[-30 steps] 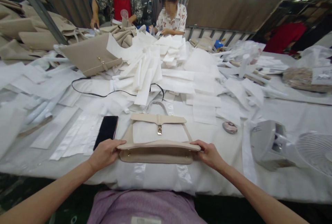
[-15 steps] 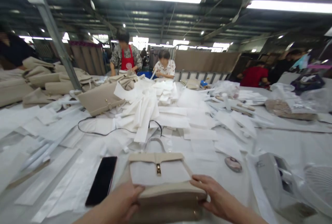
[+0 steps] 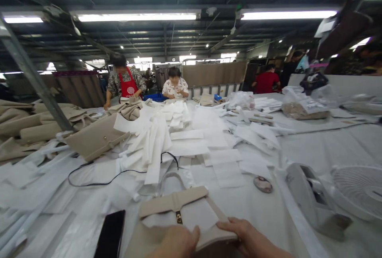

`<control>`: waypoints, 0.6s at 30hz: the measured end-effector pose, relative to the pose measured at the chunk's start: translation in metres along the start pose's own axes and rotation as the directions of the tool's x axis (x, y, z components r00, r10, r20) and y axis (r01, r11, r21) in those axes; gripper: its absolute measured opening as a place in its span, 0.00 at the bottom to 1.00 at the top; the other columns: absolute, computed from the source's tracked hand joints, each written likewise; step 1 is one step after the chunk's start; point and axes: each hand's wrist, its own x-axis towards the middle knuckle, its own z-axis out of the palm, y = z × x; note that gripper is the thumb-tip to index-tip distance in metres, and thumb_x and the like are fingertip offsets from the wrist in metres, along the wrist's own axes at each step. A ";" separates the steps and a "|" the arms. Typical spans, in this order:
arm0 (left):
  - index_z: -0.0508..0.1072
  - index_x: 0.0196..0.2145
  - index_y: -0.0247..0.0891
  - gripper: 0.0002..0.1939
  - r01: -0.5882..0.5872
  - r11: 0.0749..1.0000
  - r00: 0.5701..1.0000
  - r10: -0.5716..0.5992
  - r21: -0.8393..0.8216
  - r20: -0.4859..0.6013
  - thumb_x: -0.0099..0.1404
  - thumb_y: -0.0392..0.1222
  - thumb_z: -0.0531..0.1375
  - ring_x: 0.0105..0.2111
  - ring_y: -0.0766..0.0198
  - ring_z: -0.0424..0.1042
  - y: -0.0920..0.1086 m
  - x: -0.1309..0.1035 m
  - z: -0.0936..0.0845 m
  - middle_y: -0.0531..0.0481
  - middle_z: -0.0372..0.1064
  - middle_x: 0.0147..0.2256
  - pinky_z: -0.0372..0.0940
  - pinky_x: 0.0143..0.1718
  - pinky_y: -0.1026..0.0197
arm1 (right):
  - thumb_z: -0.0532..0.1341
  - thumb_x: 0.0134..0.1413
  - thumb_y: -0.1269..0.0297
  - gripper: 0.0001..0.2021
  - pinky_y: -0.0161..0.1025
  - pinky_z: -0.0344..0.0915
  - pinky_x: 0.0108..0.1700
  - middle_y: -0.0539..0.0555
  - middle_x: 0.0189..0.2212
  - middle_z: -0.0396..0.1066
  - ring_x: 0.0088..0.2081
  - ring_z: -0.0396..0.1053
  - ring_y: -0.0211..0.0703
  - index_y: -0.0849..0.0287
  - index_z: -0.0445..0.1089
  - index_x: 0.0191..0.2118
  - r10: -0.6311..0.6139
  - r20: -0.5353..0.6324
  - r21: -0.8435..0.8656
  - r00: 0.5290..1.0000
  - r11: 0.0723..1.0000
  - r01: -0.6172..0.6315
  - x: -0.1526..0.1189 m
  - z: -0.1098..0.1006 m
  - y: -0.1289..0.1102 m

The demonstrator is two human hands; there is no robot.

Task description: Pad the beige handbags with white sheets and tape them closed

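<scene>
A beige handbag (image 3: 161, 207) with a gold clasp (image 3: 179, 217) lies tilted in front of me at the bottom of the head view. A white sheet (image 3: 198, 215) covers the bag's panel around the clasp. My right hand (image 3: 246, 234) pinches the bag's right edge, thumb on top and the other fingers partly hidden beneath. My left hand (image 3: 176, 242) is curled on the near edge of the bag's opening, thumb raised; its fingertips are hidden. The bag's grey-beige handle (image 3: 173, 175) loops up beyond the flap.
A black phone (image 3: 110, 234) lies left of the bag. White sheets (image 3: 153, 142) are heaped ahead, with another beige bag (image 3: 95, 138) beside them. To the right are a tape dispenser (image 3: 316, 198), a fan (image 3: 358, 190) and a round disc (image 3: 263, 184). Co-workers stand across the table.
My left hand has moved from the bag's left edge rightward along the opening. The bag has tilted and sits lower in view. My right hand still holds its right edge. The view has turned right.
</scene>
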 end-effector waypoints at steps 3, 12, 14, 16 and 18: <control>0.53 0.64 0.46 0.37 0.077 0.991 0.990 -0.063 0.110 -0.125 0.58 0.25 0.48 0.43 0.45 0.72 0.001 0.011 0.049 0.33 0.71 0.43 0.67 0.41 0.46 | 0.54 0.40 0.75 0.27 0.43 0.66 0.47 0.56 0.40 0.74 0.43 0.71 0.49 0.53 0.72 0.48 0.063 -0.186 0.089 0.980 0.995 -0.047 -0.002 0.031 0.022; 0.64 0.58 0.46 0.41 -0.053 0.989 0.845 -0.031 -0.141 -0.534 0.46 0.22 0.49 0.52 0.53 0.60 -0.027 0.009 0.152 0.42 0.60 0.51 0.58 0.56 0.49 | 0.64 0.43 0.61 0.24 0.47 0.68 0.50 0.59 0.46 0.71 0.45 0.71 0.48 0.59 0.67 0.50 0.621 -0.333 0.871 0.710 0.491 -0.021 -0.029 0.093 0.034; 0.67 0.56 0.46 0.37 -0.132 0.965 0.824 -0.020 -0.227 -0.566 0.50 0.24 0.49 0.51 0.53 0.62 -0.038 0.012 0.152 0.44 0.61 0.49 0.59 0.55 0.48 | 0.64 0.47 0.57 0.24 0.48 0.65 0.53 0.61 0.49 0.70 0.49 0.69 0.49 0.60 0.68 0.51 0.602 -0.306 0.901 0.738 0.434 0.019 -0.034 0.096 0.030; 0.68 0.55 0.47 0.32 -0.171 0.939 0.820 -0.031 -0.297 -0.571 0.55 0.27 0.50 0.50 0.54 0.64 -0.047 0.014 0.148 0.44 0.62 0.47 0.62 0.53 0.49 | 0.63 0.52 0.52 0.25 0.49 0.62 0.56 0.60 0.53 0.68 0.53 0.67 0.49 0.59 0.67 0.54 0.565 -0.283 0.934 0.775 0.345 0.089 -0.037 0.100 0.025; 0.70 0.54 0.48 0.28 -0.181 0.925 0.827 -0.042 -0.335 -0.561 0.59 0.30 0.49 0.48 0.55 0.65 -0.051 0.014 0.144 0.44 0.64 0.45 0.65 0.51 0.51 | 0.61 0.55 0.48 0.26 0.50 0.61 0.57 0.59 0.54 0.66 0.55 0.64 0.50 0.58 0.66 0.55 0.553 -0.276 0.956 0.786 0.245 0.162 -0.037 0.106 0.020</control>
